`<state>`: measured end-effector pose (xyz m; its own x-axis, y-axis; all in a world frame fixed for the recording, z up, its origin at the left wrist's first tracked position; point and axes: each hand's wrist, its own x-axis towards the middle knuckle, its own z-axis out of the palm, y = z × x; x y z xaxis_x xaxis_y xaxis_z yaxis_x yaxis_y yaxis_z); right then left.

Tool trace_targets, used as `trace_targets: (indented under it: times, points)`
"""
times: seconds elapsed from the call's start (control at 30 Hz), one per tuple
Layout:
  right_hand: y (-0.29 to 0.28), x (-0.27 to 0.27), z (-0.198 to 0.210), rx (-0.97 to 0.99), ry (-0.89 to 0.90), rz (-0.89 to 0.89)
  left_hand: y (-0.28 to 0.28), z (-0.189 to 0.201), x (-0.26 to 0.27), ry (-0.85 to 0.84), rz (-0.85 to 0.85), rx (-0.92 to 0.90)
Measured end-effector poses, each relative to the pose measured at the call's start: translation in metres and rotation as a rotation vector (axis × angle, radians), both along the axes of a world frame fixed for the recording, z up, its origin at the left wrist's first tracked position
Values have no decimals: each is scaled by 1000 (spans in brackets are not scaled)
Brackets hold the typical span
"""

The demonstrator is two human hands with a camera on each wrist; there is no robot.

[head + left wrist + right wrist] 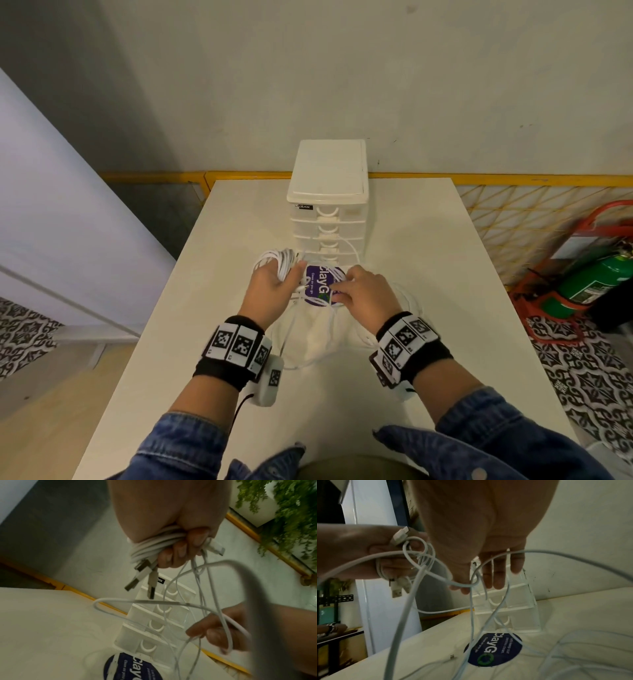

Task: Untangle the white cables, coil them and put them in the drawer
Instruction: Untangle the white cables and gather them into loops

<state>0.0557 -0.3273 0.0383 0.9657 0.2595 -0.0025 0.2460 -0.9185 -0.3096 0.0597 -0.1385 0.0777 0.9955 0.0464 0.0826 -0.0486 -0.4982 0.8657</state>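
My left hand [289, 275] grips a coiled bundle of white cables [279, 262] above the white table [411, 274]; in the left wrist view its fingers [178, 550] curl round the coil [154, 545] and USB plugs [139, 577] hang below. My right hand [339, 291] is close beside it and pinches a loose white cable strand [226, 623] that runs to the coil. More loose cable loops [308, 346] lie on the table under both wrists. The white drawer unit [327, 192] stands just behind the hands, its clear drawers [329, 236] pushed in.
A round purple sticker [318, 284] lies on the table in front of the drawer unit. A green fire extinguisher [592, 281] in a red stand is on the floor to the right. A yellow rail [513, 179] runs behind the table.
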Motion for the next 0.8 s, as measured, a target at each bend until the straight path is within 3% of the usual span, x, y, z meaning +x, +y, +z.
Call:
trace_targets:
  times: [0.1,0.2,0.27,0.53,0.6,0.7,0.73,0.8]
  points:
    - [-11,0,6,237,-95,-113,7,-3,2,-16,21,142]
    - [-27,-5,12,315,-371,-188,21,-7,8,26,101,215]
    - [-40,-8,11,327,-447,-329,34,-9,12,38,191,197]
    - [-111,-23,-29,333,-147,-918,93,0,16,-9,581,58]
    - [-114,-26,-37,245,-24,-923,100,0,16,-34,560,24]
    - [-90,-25,-40,-81,177,-760,81,-3,15,-14,396,40]
    - [-79,-22,-37,-138,171,-690,72,-4,15,-6,348,61]
    - [-60,-15,-29,-4,-12,-534,57,-4,14,15,273,84]
